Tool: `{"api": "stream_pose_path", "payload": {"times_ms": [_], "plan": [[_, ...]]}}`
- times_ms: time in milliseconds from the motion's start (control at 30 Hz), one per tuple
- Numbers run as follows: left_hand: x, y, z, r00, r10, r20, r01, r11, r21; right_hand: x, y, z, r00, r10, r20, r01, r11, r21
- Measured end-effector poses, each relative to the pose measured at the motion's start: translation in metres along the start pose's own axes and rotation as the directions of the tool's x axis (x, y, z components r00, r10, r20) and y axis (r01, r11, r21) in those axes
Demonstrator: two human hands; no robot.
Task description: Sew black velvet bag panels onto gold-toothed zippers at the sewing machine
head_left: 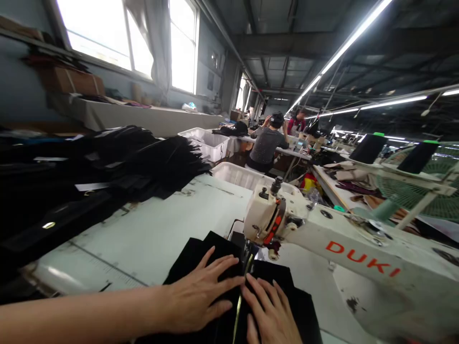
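Observation:
A white sewing machine (358, 258) marked DUKI stands on the right of a pale table (186, 215). Black fabric (301, 306) lies under its needle area, with a shiny gold-coloured strip (237, 313) running lengthwise through it. My left hand (204, 291) rests flat on the fabric left of the strip, fingers spread, fingertips near the presser foot. To the right of the strip, my right hand (270, 310) lies on the same fabric with its fingers extended. The two hands nearly meet at the strip, just in front of the needle area.
Black garment pieces (136, 162) are piled at the left. White plastic bins (206, 143) stand beyond the table. Farther back, a person (268, 143) sits at another table. Black thread cones (368, 147) and a green fan (437, 191) are at the right.

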State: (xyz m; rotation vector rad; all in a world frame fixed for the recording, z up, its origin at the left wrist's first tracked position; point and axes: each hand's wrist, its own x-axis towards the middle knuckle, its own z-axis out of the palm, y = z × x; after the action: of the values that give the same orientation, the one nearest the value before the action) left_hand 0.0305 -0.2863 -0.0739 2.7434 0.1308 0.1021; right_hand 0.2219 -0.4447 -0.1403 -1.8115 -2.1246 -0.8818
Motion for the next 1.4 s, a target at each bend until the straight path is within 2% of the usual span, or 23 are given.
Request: {"api": "stream_pose_path", "payload": {"times_ms": [300, 600, 667, 867, 1000, 1133, 1300, 1400], "plan": [[-0.006, 0.002, 0.007, 0.998, 0.062, -0.029, -0.062, 0.998, -0.019, -0.004, -0.002, 0.008, 1.0, -0.012, 0.001, 0.012, 1.0, -0.018], [-0.001, 0.004, -0.008, 0.997, 0.038, 0.06, -0.032, 0.994, -0.102, -0.001, 0.008, 0.007, 1.0, -0.012, -0.02, 0.013, 0.998, 0.057], [-0.002, 0.005, -0.008, 0.997, 0.041, 0.065, -0.035, 0.996, -0.085, 0.001, 0.01, 0.006, 1.0, 0.026, -0.007, -0.025, 0.994, 0.108], [-0.003, 0.006, -0.003, 0.999, 0.027, -0.02, -0.028, 0.999, -0.034, 0.01, 0.009, 0.009, 0.99, 0.14, 0.023, -0.142, 0.98, 0.14], [-0.003, 0.006, -0.005, 0.999, 0.051, 0.005, -0.051, 0.997, -0.064, 0.01, 0.006, 0.012, 0.988, 0.148, 0.03, -0.151, 0.979, 0.137], [-0.004, 0.008, -0.01, 0.995, 0.079, 0.061, -0.07, 0.989, -0.134, 0.01, 0.008, 0.012, 0.992, 0.123, 0.01, -0.124, 0.988, 0.095], [-0.001, 0.018, -0.025, 0.996, 0.048, 0.075, -0.035, 0.985, -0.17, 0.012, 0.014, 0.011, 1.0, -0.024, 0.006, 0.024, 0.999, -0.044], [0.004, 0.026, -0.033, 0.994, 0.032, 0.101, -0.017, 0.989, -0.149, 0.013, 0.014, 0.014, 0.998, -0.063, -0.023, 0.061, 0.994, -0.096]]}}
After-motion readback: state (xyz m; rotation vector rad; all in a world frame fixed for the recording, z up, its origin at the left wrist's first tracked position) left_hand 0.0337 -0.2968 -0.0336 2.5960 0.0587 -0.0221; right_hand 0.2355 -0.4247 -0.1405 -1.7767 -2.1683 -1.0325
